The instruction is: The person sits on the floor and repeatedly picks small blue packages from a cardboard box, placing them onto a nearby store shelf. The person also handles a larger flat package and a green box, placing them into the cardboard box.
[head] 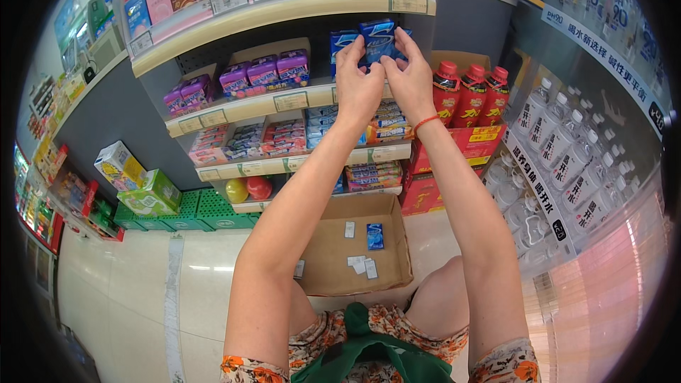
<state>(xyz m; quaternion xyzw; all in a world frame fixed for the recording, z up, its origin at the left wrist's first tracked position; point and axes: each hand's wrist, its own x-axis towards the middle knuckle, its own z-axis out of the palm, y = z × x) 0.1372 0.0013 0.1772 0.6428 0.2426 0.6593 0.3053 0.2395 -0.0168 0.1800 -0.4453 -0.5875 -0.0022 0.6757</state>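
Both arms reach forward to a store shelf. My left hand (359,88) and my right hand (412,82) grip a small blue pack (379,42) from its two sides, fingertips on its edges and thumbs near its lower front. Another blue pack (343,40) stands just left of it, partly behind my left fingers; more blue shows at the right, mostly covered by my right hand. Below my arms, an open cardboard box (332,250) sits on the floor. Inside lie one similar blue pack (375,236) and several small white labels (371,269).
Purple candy containers (264,70) share the shelf to the left. Wrapped candy sticks (287,135) fill the tier below. Red-capped bottles (472,93) stand on red cartons at the right, beside racks of water bottles (553,138). Green crates (215,210) line the floor at left.
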